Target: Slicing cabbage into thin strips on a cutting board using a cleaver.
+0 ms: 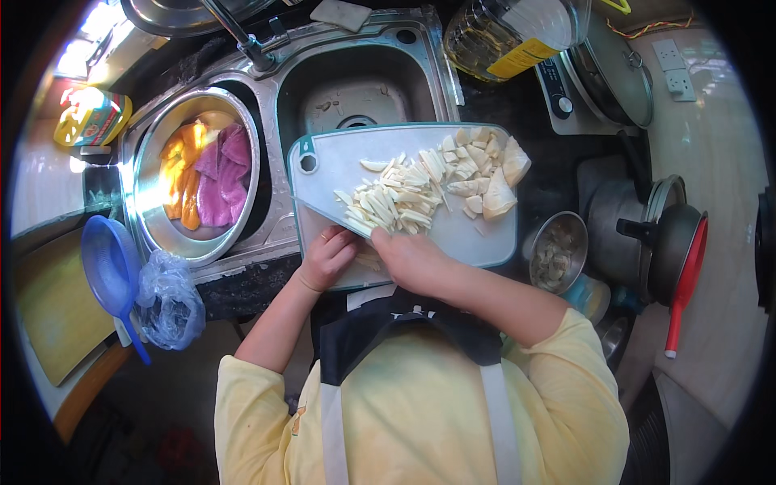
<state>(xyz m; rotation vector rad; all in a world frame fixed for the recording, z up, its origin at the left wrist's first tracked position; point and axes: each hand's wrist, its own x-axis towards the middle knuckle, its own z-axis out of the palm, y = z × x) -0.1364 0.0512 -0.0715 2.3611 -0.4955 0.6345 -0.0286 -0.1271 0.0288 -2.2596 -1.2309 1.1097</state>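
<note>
A white cutting board with a green rim lies in front of me, partly over the sink edge. My right hand is closed on a kitchen knife, whose blade points to the upper left. Close beside the blade, my left hand is low on the board with its fingers curled; what lies under them is hidden. Pale cut strips are heaped beyond the knife, and a few more lie between my hands. Chunks of the same pale food sit at the board's upper right, with larger pieces by its right edge.
A steel sink lies beyond the board. On the left are a metal basin holding cloths, a blue plastic strainer and a clear plastic bag. A metal bowl, pots and an oil jug are at right.
</note>
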